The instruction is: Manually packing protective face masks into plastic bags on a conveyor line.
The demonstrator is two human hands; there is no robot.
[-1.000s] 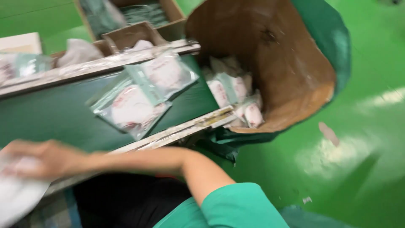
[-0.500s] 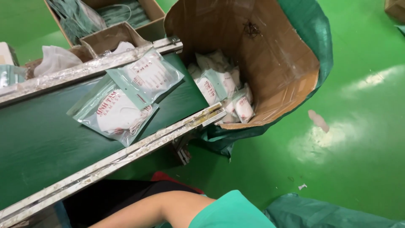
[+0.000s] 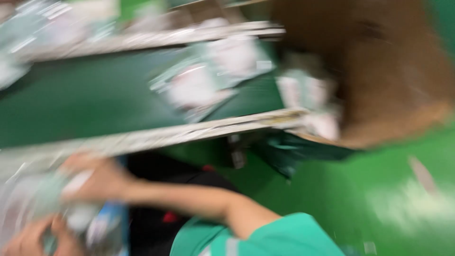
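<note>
From the head view everything is smeared by motion. The person's right hand (image 3: pixel 97 178) reaches across to the lower left, below the near edge of the conveyor belt (image 3: pixel 85 102), with its fingers curled about a pale, crinkly packet (image 3: pixel 57 199); the grip looks closed on it, though blur hides the fingertips. The left hand (image 3: pixel 33 239) shows only in part at the bottom left corner, touching the underside of the same bundle; whether it is clasped or slack I cannot tell. Held between both hands like that, the soft film is likely being kept from sagging.

On the belt, a flat dark green band between two pale worn rails, two more clear bags (image 3: pixel 208 76) lie near its right end, each with a white rounded shape inside and a green edge, glossy and limp. They overlap slightly, as if simply carried along. Just past that end a brown cardboard box (image 3: pixel 379 71) leans with its open mouth toward the belt, placed to catch what comes off; several similar bags (image 3: pixel 308 99) rest inside. The floor (image 3: pixel 379 199) is shiny green
</note>
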